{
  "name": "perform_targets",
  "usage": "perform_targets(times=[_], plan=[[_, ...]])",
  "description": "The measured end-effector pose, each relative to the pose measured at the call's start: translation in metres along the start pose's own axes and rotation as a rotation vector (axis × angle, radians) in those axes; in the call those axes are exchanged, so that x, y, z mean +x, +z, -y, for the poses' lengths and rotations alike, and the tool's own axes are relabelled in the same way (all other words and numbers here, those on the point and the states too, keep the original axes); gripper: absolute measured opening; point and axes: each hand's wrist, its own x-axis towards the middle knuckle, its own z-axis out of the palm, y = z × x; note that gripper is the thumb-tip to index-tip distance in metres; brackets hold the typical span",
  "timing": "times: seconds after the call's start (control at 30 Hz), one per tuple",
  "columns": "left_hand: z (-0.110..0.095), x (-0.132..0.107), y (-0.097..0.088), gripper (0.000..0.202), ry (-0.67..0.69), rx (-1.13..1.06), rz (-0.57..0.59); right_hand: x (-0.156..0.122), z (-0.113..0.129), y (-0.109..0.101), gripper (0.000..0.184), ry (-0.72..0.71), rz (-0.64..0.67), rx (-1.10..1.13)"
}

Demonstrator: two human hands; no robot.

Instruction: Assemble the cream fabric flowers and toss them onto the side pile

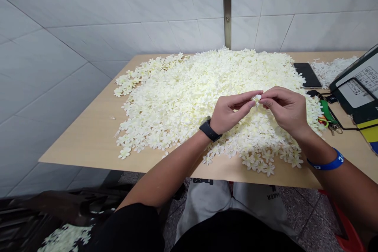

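Observation:
A big heap of small cream-white artificial flowers point(191, 90) covers most of a light wooden table point(88, 134). Above the heap's front right part, my left hand point(228, 112) and my right hand point(286, 108) meet fingertip to fingertip. Both pinch one small white flower point(257, 98) between thumbs and fingers. A black watch sits on my left wrist and a blue band on my right wrist.
A black phone point(308, 75) lies at the back right. Keys with a green tag point(326, 112), a dark device with a keypad point(358, 84) and a pile of white bits point(332, 69) sit at the right edge. White tiled walls close in behind and left. More flowers lie on the floor point(66, 238).

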Motion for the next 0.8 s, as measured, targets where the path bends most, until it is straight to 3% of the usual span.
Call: perform_targets(times=[0.33, 0.6, 0.8], plan=[[0.0050, -0.0025, 0.0073, 0.028, 0.130, 0.197, -0.115, -0.0050, 0.0015, 0.0067, 0.014, -0.213, -0.013, -0.251], [0.0026, -0.0016, 0.0095, 0.026, 0.089, 0.227, -0.168, -0.0056, -0.0004, 0.0093, 0.011, 0.101, 0.067, -0.046], [0.0007, 0.0014, 0.0040, 0.026, 0.008, 0.182, -0.238, -0.0039, -0.0005, 0.0054, 0.014, 0.090, 0.015, -0.113]])
